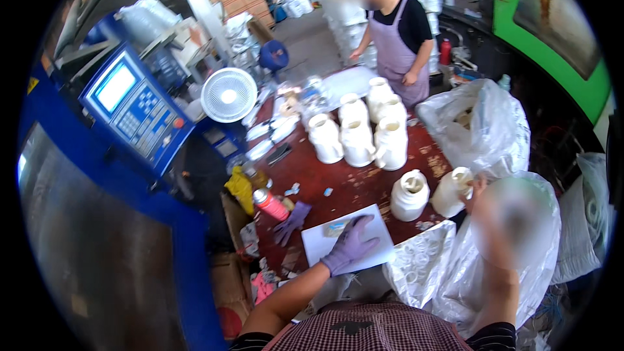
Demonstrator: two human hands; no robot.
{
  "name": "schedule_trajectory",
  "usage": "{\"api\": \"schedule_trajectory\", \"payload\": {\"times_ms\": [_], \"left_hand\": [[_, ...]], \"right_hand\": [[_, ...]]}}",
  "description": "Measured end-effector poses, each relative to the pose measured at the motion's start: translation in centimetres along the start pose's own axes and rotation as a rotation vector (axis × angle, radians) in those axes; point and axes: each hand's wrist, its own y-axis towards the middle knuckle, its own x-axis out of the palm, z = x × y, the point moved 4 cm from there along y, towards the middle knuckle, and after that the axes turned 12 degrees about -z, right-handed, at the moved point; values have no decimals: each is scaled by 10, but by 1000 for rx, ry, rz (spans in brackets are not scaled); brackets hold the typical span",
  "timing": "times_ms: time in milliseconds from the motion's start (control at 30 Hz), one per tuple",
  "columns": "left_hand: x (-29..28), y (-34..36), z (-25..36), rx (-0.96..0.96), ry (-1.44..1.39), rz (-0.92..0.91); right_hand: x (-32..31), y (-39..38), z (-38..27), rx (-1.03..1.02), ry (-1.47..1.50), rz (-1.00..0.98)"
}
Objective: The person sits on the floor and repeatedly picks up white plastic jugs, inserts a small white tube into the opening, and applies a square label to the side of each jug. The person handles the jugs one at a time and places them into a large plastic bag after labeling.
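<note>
My left hand (354, 244), in a purple glove, lies with fingers spread on a white sheet (375, 221) at the near edge of the table. Beneath the sheet's upper part of the hand shows a small pale blue-and-yellow item (335, 229). At the right table edge, my bare right hand (478, 194) is closed at the side of a white jug (447, 195); its fingertips are partly hidden. A second white jug (409, 198) stands upright just left of it. Farther back, several more white jugs (357, 143) stand in a group.
A red-capped spray can (271, 205) and a loose purple glove (292, 223) lie at the left on the dark red table (312, 185). Plastic bags (478, 127) crowd the right. A small fan (229, 95) and a control panel (136, 110) stand left. Across the table stands a person (402, 45).
</note>
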Motion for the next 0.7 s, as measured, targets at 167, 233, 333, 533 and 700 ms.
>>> {"api": "schedule_trajectory", "payload": {"times_ms": [167, 233, 333, 533, 700], "left_hand": [[45, 136, 22, 65, 298, 87], [65, 157, 21, 45, 343, 61], [76, 163, 24, 33, 405, 149], [66, 194, 0, 52, 50, 209], [44, 169, -22, -300, -1051, 90]], "right_hand": [[23, 10, 27, -160, -16, 96], [22, 8, 26, -137, -29, 66], [9, -13, 21, -152, 52, 58], [-28, -98, 77, 149, 389, 273], [-33, -212, 128, 431, 1406, 493]]}}
